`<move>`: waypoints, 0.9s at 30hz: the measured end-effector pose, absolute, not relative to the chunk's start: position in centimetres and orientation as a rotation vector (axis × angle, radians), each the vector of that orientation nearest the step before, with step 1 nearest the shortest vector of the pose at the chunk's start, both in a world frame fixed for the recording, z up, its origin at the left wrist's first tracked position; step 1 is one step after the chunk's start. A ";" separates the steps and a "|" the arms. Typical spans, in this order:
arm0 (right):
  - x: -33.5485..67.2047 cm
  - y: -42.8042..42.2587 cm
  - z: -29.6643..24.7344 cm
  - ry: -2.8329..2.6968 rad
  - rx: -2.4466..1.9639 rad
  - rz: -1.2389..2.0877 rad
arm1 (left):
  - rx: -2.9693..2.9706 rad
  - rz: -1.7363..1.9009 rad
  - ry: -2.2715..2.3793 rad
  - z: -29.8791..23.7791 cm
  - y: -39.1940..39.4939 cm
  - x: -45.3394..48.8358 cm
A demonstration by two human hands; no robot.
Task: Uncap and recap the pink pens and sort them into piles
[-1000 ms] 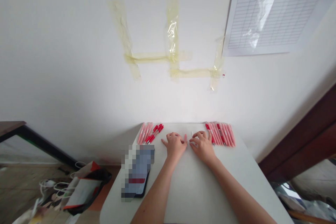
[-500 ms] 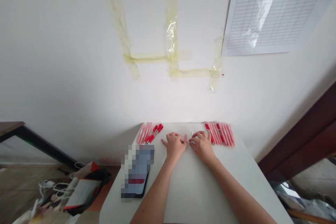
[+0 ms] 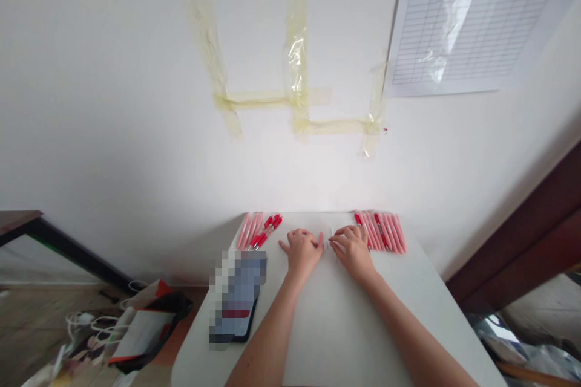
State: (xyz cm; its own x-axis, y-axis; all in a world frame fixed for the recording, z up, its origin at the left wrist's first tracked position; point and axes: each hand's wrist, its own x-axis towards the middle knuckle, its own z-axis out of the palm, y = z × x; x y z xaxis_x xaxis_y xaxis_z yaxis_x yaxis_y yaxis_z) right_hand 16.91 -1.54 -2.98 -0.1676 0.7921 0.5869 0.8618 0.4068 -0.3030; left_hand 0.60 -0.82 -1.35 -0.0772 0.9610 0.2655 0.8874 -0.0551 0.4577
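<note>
My left hand (image 3: 303,249) is closed around a pink pen barrel (image 3: 321,237), whose upper end sticks up past the thumb and index finger. Just across from it, my right hand (image 3: 353,249) hovers low over the table with its thumb and index fingertips close together; I cannot make out what they hold. A thin white stick-like piece (image 3: 331,231) shows by the right fingertips. Tiny pale parts (image 3: 327,245) lie in the gap between the hands, too small to name.
Pink pens (image 3: 247,231) and red pens (image 3: 267,232) lie at the table's back left. A row of pink and red pens (image 3: 393,233) lies at the back right. A phone (image 3: 240,296), partly pixelated, rests on the left of the white table (image 3: 336,338), which meets a taped wall.
My right hand has shifted slightly to the right, away from the left, uncovering tiny pale parts between them. The left hand with the pink pen barrel has stayed nearly still.
</note>
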 end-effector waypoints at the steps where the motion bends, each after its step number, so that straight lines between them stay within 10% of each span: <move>1: 17.2 -1.5 -3.0 -1.968 -1.399 -0.127 | 2.030 0.806 2.056 -1.3 -0.8 0.6; 27: 22.2 -0.5 -3.8 -2.012 -1.372 -0.174 | 2.133 0.802 1.840 -1.3 -1.2 1.1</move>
State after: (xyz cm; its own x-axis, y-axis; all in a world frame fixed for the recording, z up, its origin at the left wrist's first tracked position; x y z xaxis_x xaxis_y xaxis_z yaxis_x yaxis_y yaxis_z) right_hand 22.19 -0.51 -3.84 -0.2072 0.7712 0.6020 0.8631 0.4338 -0.2586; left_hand 1.09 -1.17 -1.30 0.0718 0.9625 0.2616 0.8469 -0.1974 0.4937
